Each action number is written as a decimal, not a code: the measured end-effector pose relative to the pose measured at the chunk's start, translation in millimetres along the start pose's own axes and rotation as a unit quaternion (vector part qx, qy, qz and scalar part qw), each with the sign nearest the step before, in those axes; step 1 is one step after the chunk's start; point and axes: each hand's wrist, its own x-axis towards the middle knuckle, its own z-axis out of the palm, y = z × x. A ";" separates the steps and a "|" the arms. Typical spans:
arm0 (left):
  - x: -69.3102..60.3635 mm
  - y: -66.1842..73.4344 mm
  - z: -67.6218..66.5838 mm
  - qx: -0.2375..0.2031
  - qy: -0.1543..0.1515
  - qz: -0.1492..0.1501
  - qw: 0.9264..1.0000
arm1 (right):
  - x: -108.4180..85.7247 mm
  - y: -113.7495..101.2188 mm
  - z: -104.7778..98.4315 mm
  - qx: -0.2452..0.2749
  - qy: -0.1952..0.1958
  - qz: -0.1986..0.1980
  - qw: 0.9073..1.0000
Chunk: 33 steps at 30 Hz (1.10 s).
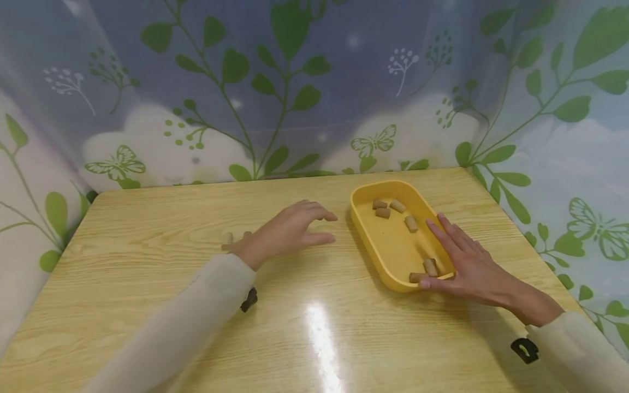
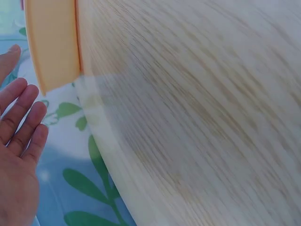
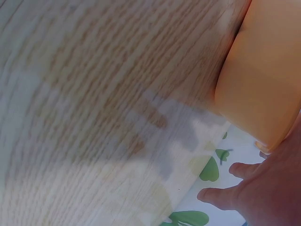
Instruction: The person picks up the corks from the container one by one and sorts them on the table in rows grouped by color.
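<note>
The surface (image 1: 393, 338) is pale yellow-brown with a wood grain running roughly across the frame. Its far edge crosses the upper middle, its far-left corner is rounded, and its sides slant outward toward the lower left and lower right. A bright streak of glare (image 1: 321, 344) lies at lower centre. Directly on it, right of centre, stands a yellow tray (image 1: 393, 243); left of centre lie small brownish pieces (image 1: 228, 239), partly hidden.
</note>
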 end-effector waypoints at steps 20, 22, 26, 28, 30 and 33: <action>29.4 37.9 13.7 0.011 -0.010 0.057 0.998 | -2.9 -4.4 3.1 -0.039 -0.007 -0.002 0.999; 31.4 40.3 15.3 0.015 -0.012 0.058 0.998 | -3.1 -5.3 3.5 -0.041 -0.008 -0.001 0.999; 34.4 44.7 19.0 0.020 -0.016 0.064 0.998 | -3.1 -6.4 4.7 -0.046 -0.010 -0.003 0.999; 36.4 47.2 21.3 0.023 -0.019 0.071 0.997 | -3.1 -6.5 5.7 -0.050 -0.009 -0.005 0.999; 38.7 49.8 23.5 0.024 -0.022 0.079 0.996 | -3.1 -6.7 6.2 -0.052 -0.008 -0.008 0.999; 42.7 53.3 27.3 0.030 -0.029 0.087 0.995 | -3.1 -7.4 7.0 -0.054 -0.006 -0.012 0.998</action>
